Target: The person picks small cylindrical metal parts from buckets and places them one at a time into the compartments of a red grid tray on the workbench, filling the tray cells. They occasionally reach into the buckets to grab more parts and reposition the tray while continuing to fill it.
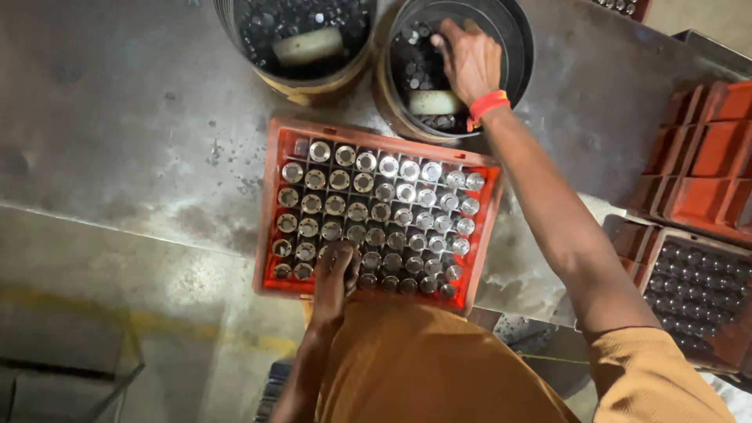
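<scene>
Grey metal table, stained and scratched, carries an orange compartment crate that stands right in front of the person; almost every cell of the crate holds one short shiny metal cylinder standing upright. At the near edge of the crate, the left hand rests on the cylinders of the front rows with the fingers bent down over them; if it really grips one I cannot tell, because the fingertips are hidden. Beyond the far right corner of the crate stands a round dark bucket with many dark metal parts inside, and the right hand, with an orange band on the wrist, reaches into it, fingers curled among the parts; what they hold is not visible. A pale oblong piece lies in this bucket just under the wrist. Beyond the far left corner of the crate is a second bucket of the same kind. To the right of the crate are more orange crates
</scene>
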